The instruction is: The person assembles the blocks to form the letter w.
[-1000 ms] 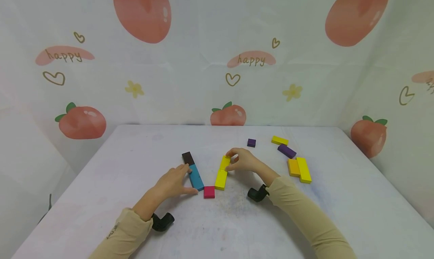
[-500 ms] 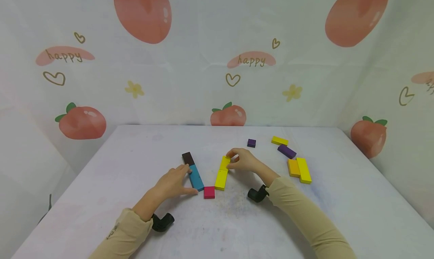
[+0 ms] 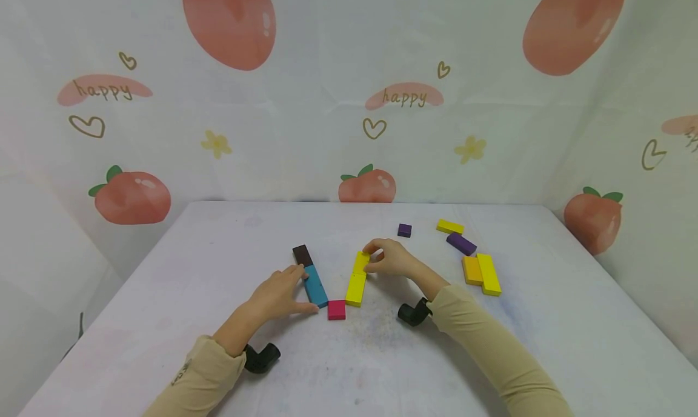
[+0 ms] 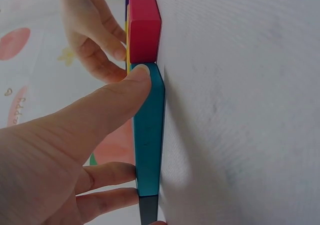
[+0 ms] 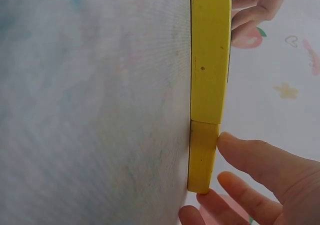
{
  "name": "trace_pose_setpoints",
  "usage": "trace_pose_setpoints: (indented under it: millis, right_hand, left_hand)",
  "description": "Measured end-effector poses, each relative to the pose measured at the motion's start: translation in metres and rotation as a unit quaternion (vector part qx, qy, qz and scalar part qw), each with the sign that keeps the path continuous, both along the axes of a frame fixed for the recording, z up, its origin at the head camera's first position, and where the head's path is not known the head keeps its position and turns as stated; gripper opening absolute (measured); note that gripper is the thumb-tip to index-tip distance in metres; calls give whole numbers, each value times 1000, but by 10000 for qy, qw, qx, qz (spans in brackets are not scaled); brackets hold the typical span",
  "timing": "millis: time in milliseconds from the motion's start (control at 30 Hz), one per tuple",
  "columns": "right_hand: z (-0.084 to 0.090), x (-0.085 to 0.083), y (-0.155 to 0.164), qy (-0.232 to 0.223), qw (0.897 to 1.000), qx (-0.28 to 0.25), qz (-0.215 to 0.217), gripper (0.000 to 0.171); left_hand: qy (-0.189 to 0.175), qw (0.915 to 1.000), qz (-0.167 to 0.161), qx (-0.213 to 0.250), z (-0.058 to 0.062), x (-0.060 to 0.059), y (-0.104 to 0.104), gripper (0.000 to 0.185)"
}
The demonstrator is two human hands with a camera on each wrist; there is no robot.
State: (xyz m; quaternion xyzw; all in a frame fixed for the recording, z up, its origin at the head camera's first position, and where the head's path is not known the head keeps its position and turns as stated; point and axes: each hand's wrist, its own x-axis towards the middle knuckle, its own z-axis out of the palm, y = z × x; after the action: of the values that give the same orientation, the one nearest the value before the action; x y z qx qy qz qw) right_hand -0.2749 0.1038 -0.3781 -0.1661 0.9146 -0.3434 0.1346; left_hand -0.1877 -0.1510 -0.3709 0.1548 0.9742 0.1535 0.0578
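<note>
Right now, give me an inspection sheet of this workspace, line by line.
Surface: white table, faint smudges near the front.
Job's things: teal block end to end with brown block; pink block at the teal's near end; two yellow blocks in line.
Clutter: purple cube, purple bar, yellow bar, orange and yellow pair.
Grippers: left hand touches the teal block; right hand pinches the farther yellow block.
Cables: nothing seen.
Surroundings: peach-print backdrop.
</note>
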Motion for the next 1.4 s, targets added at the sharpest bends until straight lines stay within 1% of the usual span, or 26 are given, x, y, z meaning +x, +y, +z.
trace_pose_setpoints:
  millis: [200,400,667,833,1033,1167,1400]
  right_hand:
    - [1,1,2,38,10000,-22,14,36]
    - [5,1,9,205,9998,7,-9,34]
    - [11,-11,29,395,9989,7,-243,36]
    - [13,-20,44,505,9974,106,-501,35]
    - [13,-29,61,546,9945,-67,-890,36]
    - [13,-33,69,458,9925,-153,-1126,38]
    - [9,-41,78,16,9869,-202,-1599,44]
  left_hand:
    - [17,10000,-31,11,0,-1,0,73]
    - [12,10000,-21,46,-1,-2,0,72]
    - [32,10000,-27,23,-2,-2,0,70]
    - [16,10000,-25,3,-1,-2,0,72]
    - [8,10000,-24,-12,-1,-1,-1,70]
    - [8,10000,-22,9,-2,-3,-1,70]
    - [-23,10000,-8,33,-2,-3,-1,71]
